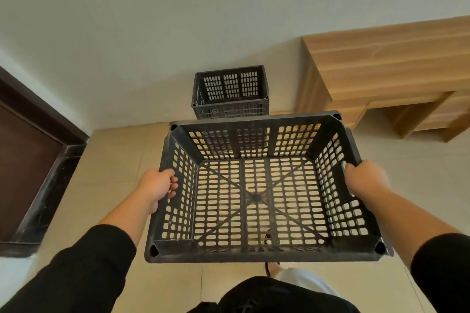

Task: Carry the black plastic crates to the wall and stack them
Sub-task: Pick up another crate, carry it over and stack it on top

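An empty black crate (256,190) is being held above the floor (114,160), left hand (159,187) and right hand (365,178) fingers curled over its side rims. A second crate (230,93) is sitting against the wall (152,20), open floor lying between.

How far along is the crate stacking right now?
Done: one black crate already stands by the wall, possibly on another. In hand: the left hand and right hand carry an empty crate by its sides. Left: walk it over and stack it.

Black long sleeves (84,269); perhaps pale trousers (305,281)
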Tool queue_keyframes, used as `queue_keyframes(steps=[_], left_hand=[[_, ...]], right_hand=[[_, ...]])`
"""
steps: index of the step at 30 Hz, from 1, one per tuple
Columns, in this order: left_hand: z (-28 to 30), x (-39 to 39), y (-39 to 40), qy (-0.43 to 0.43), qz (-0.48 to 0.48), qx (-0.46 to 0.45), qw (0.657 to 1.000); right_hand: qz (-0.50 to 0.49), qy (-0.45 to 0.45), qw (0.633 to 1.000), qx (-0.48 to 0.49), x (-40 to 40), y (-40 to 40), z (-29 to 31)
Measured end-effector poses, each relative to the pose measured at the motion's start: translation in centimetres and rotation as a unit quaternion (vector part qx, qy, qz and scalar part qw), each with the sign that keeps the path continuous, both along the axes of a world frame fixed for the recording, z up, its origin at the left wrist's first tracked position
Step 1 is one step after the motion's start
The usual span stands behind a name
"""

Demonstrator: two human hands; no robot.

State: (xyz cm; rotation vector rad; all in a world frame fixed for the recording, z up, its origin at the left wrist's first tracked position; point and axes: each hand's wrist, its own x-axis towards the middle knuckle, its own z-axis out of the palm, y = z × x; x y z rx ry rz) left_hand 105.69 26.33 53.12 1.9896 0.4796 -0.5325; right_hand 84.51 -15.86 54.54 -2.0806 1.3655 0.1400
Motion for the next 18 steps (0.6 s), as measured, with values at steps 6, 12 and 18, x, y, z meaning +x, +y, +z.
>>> queue_keyframes(steps=[6,12,18], left_hand=[[0.3,9.1,-4.1,0.016,0.036,0.006,0.999],[0.7,18.2,-6.9,0.016,0.068,0.009,0.998],[-0.5,30.4,-9.3,0.026,0.062,0.008,0.998]], right_hand=[[0.027,-0.007,1.000,0.008,12.4,-5.1,0.3],[0.046,-0.010,0.999,0.012,23.7,-8.3,0.7],[0.043,-0.004,0.999,0.007,35.1,-10.4,-0.7]])
